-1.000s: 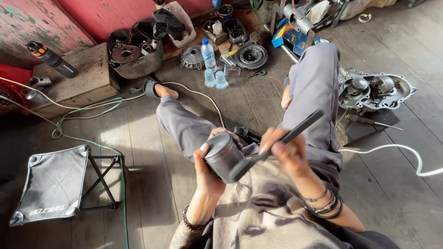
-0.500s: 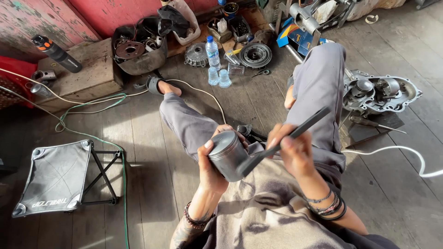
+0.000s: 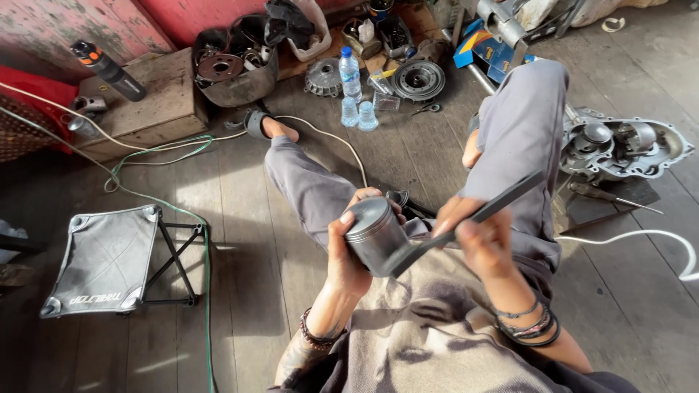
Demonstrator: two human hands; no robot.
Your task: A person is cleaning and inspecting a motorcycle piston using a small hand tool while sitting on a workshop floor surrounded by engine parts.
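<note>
While left hand [image 3: 348, 255] grips piston [image 3: 373, 234], right hand [image 3: 477, 236] holds file [image 3: 473, 218].

Left hand [image 3: 348, 251] covers the far side of the grey metal cylinder [image 3: 373, 234], the flat dark bar [image 3: 473, 218] is partly hidden under the right hand [image 3: 477, 236], the white cable [image 3: 641, 239] is cut by the right edge, and small parts in the grey tub [image 3: 237, 84] are unreadable.
</note>
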